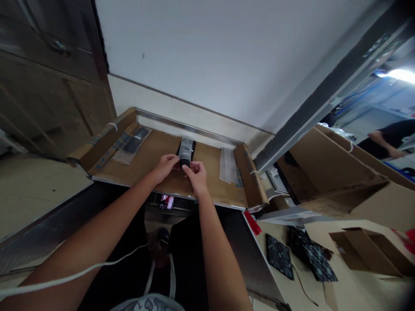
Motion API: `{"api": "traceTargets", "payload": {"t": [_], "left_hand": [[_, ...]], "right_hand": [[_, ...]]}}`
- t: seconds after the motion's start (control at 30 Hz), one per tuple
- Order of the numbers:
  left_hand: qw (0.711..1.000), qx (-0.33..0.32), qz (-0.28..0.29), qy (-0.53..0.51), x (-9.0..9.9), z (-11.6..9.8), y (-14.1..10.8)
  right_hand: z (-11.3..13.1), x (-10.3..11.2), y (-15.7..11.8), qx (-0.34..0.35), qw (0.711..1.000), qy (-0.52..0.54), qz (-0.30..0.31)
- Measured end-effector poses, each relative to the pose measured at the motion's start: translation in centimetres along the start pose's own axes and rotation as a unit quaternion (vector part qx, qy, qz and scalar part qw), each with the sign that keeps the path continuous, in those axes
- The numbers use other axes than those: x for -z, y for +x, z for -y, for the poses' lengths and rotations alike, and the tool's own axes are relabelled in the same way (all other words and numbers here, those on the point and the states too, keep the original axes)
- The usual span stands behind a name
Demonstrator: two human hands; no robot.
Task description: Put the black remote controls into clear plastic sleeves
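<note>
Tray point(158, 149) of brown cardboard serves as the working surface, and over its middle both hands meet at the near end of a black object point(185, 163), most of which lies within a clear sleeve point(186, 147). The left hand point(167, 167) has its fingertips drawn together at the left edge of that end; whether they pinch the film or the object itself, I cannot tell. The right hand point(197, 175) grips the same end, thumb on top, fingers curled at the side. A dark strip point(194, 148) shows just beside the sleeve, toward the tray's back. Near the tray's left wall lies a dark slab point(132, 145) in a clear bag, and near its right wall are some clear bags point(228, 166). The likeliest trouble is the thin film wrinkling or splitting, if the two hands pull unevenly or a fingertip snags its edge. A smooth object could also slip out of so light a pinch and drop onto the tray. Past the tray's front edge, a white cable point(97, 264) crosses the left forearm, and could catch on it should that arm swing wide
</note>
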State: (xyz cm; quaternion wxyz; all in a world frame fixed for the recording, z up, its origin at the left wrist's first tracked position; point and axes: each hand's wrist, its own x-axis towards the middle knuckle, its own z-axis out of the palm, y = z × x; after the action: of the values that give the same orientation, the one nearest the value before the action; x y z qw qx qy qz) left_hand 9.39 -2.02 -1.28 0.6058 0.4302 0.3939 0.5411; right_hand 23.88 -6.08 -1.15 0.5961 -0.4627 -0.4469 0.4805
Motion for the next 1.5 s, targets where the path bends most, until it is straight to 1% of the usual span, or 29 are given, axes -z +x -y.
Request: {"api": "traceTargets", "payload": {"t": [0.13,0.3,0.5,0.63,0.8,0.97,1.1,1.2,1.3,1.37,1.43,1.47,1.5], "left_hand": [[1.0,0.009,-0.001,-0.014,0.1,0.0,0.0],[0.999,0.018,0.002,-0.031,0.1,-0.2,-0.2],[1.0,0.014,0.003,-0.011,0.1,-0.6,-0.7],[1.0,0.013,0.001,0.002,0.2,-0.6,-1.0],[0.999,0.008,0.025,0.039,0.4,-0.6,-1.2],[0.995,0.005,0.045,0.087,0.4,-0.5,-1.4],[0.993,0.005,0.057,0.104,0.6,-0.3,-1.5],[0.995,0.01,0.053,0.089,0.7,-0.3,-1.6],[0.998,0.027,0.047,0.042,0.6,-0.6,-1.6],[0.999,0.049,0.007,-0.016,0.6,-0.9,-1.5],[0.993,0.084,-0.039,-0.068,0.5,-1.2,-1.2],[0.99,0.103,-0.052,-0.083,0.5,-1.4,-1.0],[0.987,0.121,-0.053,-0.089,0.4,-1.5,-0.8]], "right_hand": [[-0.2,-0.3,0.4,0.007,1.0,-0.012,-0.014],[-0.4,-0.6,0.7,0.006,1.0,-0.008,-0.013],[-1.1,-1.3,1.7,0.014,0.999,-0.023,-0.021],[-1.6,-1.8,2.2,0.022,0.997,-0.069,-0.032],[-2.2,-2.1,2.8,0.023,0.985,-0.15,-0.078],[-2.3,-2.3,3.1,0.032,0.967,-0.24,-0.083],[-2.1,-2.6,3.3,0.026,0.957,-0.271,-0.098],[-2.0,-2.8,3.4,0.03,0.961,-0.256,-0.096],[-1.9,-2.7,3.5,0.036,0.975,-0.205,-0.083],[-1.9,-2.5,3.4,0.042,0.984,-0.155,-0.073],[-1.9,-2.4,3.3,0.045,0.992,-0.099,-0.06],[-1.9,-2.3,3.1,0.043,0.995,-0.074,-0.054],[-1.9,-2.3,3.0,0.04,0.997,-0.054,-0.045]]}}
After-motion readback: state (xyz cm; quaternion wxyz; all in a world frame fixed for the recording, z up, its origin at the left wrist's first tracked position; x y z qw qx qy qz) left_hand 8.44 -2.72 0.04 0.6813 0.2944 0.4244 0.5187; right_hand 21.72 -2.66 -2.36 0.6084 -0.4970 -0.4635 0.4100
